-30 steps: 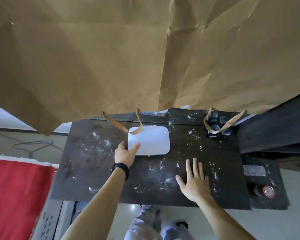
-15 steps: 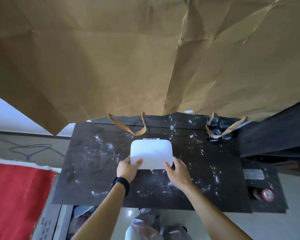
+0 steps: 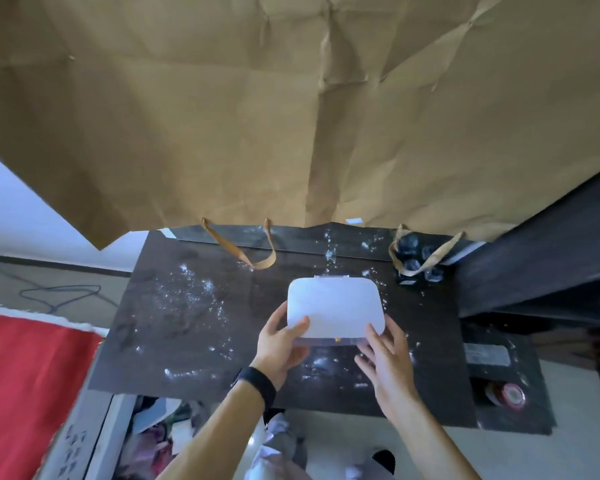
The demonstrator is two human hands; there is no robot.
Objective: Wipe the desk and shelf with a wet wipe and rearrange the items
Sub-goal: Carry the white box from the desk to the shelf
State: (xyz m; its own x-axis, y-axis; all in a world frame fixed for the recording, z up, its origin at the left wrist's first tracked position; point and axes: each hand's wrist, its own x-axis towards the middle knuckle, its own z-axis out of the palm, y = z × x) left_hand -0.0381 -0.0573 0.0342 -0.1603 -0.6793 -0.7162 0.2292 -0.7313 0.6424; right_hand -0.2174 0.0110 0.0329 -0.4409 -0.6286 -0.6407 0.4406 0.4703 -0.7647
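**White box taken up in both grips**

White box sits between the two grips, its near edge raised off the dusty dark surface. A second ago only the left grip touched its corner, while the right grip lay flat on the surface. The right one has since come up to the box.

The left grip now pinches the near left corner, thumb on the lid and fingers curled beneath. The right grip's fingers lie almost straight against the near right corner, propping rather than wrapping. Whether the far edge has left the surface I cannot tell.

This looks like clearing the box away so the patch beneath can be wiped; neither grip holds a wipe. White powder lies left of the left grip and just nearer than both. Dark bottles stand beyond the right grip.
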